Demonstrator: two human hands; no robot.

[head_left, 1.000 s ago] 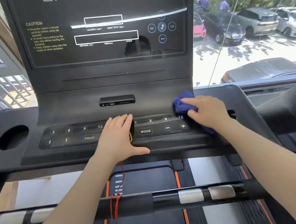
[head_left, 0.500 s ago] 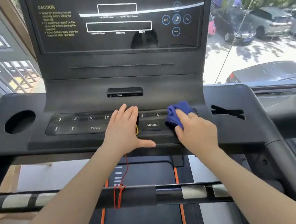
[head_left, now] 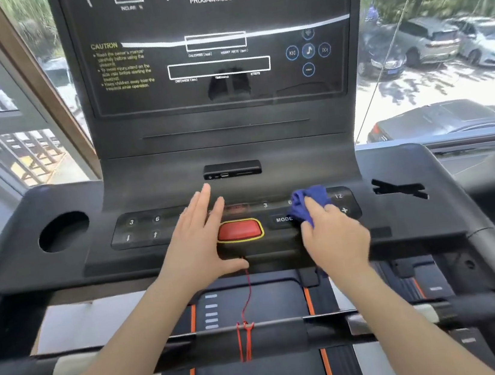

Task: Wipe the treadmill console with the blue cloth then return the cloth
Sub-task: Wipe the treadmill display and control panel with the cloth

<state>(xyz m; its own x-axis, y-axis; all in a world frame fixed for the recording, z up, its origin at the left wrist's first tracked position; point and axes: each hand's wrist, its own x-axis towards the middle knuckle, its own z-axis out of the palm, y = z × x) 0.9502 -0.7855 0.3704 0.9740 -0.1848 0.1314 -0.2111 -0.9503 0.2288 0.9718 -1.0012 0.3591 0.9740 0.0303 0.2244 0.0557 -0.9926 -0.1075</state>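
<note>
We locate the blue cloth bunched on the right-hand button panel of the treadmill console, covering the keys between the MODE button and the "12" key. Our right hand lies on top of the cloth with its fingers curled over the fabric, grasping it against the panel. Our left hand rests flat on the left-hand panel, fingers straight and together, thumb spread along the console's front edge; it holds nothing. Between the two hands sits the red safety key with its yellow border, and a red cord hangs from it down to the black handlebar. A round cup holder occupies the console's left wing.
</note>
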